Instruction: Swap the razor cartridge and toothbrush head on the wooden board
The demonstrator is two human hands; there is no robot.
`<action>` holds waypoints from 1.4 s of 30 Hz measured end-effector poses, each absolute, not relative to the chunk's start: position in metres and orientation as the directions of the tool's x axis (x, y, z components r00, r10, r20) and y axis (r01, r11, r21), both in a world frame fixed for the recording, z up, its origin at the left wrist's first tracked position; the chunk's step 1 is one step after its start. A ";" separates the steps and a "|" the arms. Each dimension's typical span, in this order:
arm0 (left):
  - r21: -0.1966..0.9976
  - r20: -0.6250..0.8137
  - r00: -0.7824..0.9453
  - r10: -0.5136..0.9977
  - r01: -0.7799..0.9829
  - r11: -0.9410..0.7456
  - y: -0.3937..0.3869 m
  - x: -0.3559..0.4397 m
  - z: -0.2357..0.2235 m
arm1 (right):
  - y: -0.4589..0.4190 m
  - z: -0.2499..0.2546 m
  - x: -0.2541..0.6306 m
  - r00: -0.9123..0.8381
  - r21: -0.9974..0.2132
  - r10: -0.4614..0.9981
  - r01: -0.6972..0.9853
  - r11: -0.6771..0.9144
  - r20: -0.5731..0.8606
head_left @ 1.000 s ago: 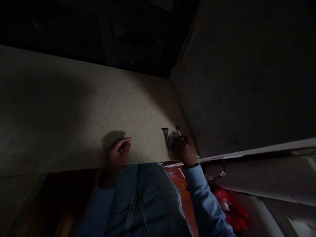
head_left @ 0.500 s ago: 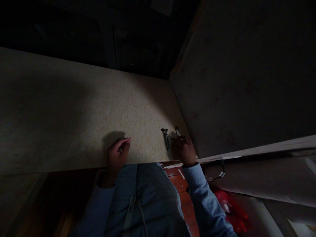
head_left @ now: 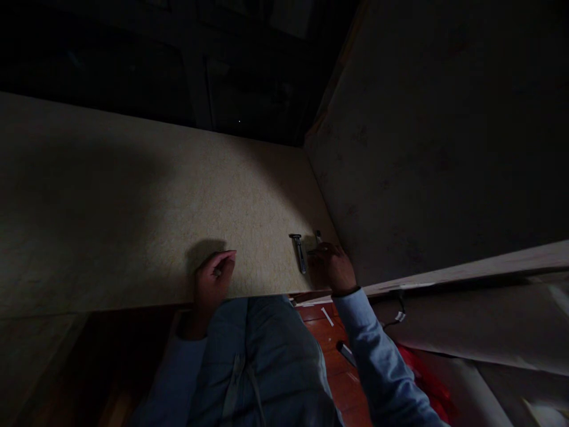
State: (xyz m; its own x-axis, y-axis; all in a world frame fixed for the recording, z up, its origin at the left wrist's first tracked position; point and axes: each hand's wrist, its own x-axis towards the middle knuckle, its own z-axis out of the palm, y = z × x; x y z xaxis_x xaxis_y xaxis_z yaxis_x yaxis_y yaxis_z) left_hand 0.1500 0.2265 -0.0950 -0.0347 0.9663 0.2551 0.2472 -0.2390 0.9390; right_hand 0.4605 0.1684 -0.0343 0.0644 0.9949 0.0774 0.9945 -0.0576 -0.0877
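My left hand (head_left: 214,277) rests at the front edge of the pale countertop (head_left: 249,207), thumb and fingers drawn together with nothing visible in them. Toward the right lies a razor (head_left: 300,254), its dark head pointing away from me. Just right of the razor, my right hand (head_left: 334,268) is low over the counter with curled fingers. Whatever those fingers pinch is too dark and small to name. A slim thing with a dark tip (head_left: 319,235) pokes out beyond the fingers; the rest of it is hidden by my hand.
A dark patterned wall panel (head_left: 427,154) borders the counter on the right. Behind the counter is a dark window-like frame (head_left: 195,89). Below lie a reddish tiled floor (head_left: 320,329), a cable with a white tag (head_left: 400,316) and something red (head_left: 427,379).
My right hand has shifted slightly right, and its forearm now uncovers a dark-ended object on the floor. The left hand and the razor stay in place.
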 end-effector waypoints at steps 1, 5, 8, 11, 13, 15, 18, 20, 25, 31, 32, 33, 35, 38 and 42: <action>0.939 0.255 -0.035 0.966 0.248 -0.238 0.227 0.150 -0.095 | 0.169 -0.035 0.462 0.054 -0.089 0.995 0.995 -0.047 0.080; 0.936 0.259 -0.038 0.965 0.258 -0.241 0.227 0.150 -0.096 | 0.169 -0.042 0.469 0.014 -0.131 0.996 0.991 -0.002 0.089; 0.933 0.262 -0.038 0.964 0.264 -0.243 0.226 0.150 -0.095 | 0.170 -0.050 0.475 -0.003 -0.215 0.994 0.976 0.027 0.111; 0.934 0.254 -0.036 0.966 0.270 -0.236 0.225 0.149 -0.094 | 0.171 -0.055 0.480 -0.013 -0.305 0.990 0.951 0.056 0.143; 0.934 0.247 -0.032 0.969 0.275 -0.229 0.225 0.149 -0.093 | 0.172 -0.055 0.483 -0.016 -0.345 0.986 0.936 0.073 0.165; 0.934 0.244 -0.030 0.969 0.275 -0.227 0.225 0.149 -0.093 | 0.175 -0.055 0.487 -0.030 -0.368 0.982 0.925 0.098 0.186; 0.936 0.245 -0.034 0.969 0.269 -0.227 0.225 0.150 -0.091 | 0.181 -0.052 0.494 -0.079 -0.362 0.982 0.922 0.139 0.174; 0.938 0.239 -0.040 0.970 0.268 -0.220 0.225 0.151 -0.090 | 0.186 -0.049 0.498 -0.125 -0.335 0.987 0.930 0.151 0.096; 0.944 0.218 -0.047 0.975 0.264 -0.198 0.223 0.151 -0.085 | 0.202 -0.035 0.496 -0.193 -0.224 0.977 0.960 0.168 -0.094; 0.943 0.227 -0.040 0.973 0.260 -0.209 0.225 0.151 -0.087 | 0.204 -0.027 0.493 -0.240 -0.092 0.968 0.968 0.233 -0.069; 0.942 0.229 -0.037 0.973 0.260 -0.212 0.225 0.150 -0.088 | 0.202 -0.026 0.493 -0.239 -0.089 0.970 0.968 0.234 -0.052; 0.941 0.231 -0.035 0.972 0.260 -0.215 0.225 0.150 -0.088 | 0.199 -0.025 0.493 -0.235 -0.094 0.972 0.968 0.232 -0.024; 0.942 0.230 -0.037 0.973 0.259 -0.213 0.225 0.150 -0.090 | 0.193 -0.021 0.490 -0.234 -0.131 0.970 0.962 0.240 0.062; 0.947 0.222 -0.048 0.974 0.250 -0.203 0.225 0.151 -0.091 | 0.185 -0.009 0.475 -0.269 -0.217 0.938 0.924 0.316 0.220; 0.970 0.187 -0.083 0.979 0.175 -0.170 0.224 0.153 -0.088 | 0.182 0.011 0.436 -0.374 -0.300 0.860 0.824 0.480 0.348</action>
State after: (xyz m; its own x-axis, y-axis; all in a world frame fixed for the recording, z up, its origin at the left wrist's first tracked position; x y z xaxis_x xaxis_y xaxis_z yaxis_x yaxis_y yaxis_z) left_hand 0.1530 0.2237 -0.0884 -0.0825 0.9790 0.1865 0.1751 -0.1700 0.9698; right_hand 0.4362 0.1822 0.0112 -0.3741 0.8597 0.3479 0.8241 0.4802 -0.3005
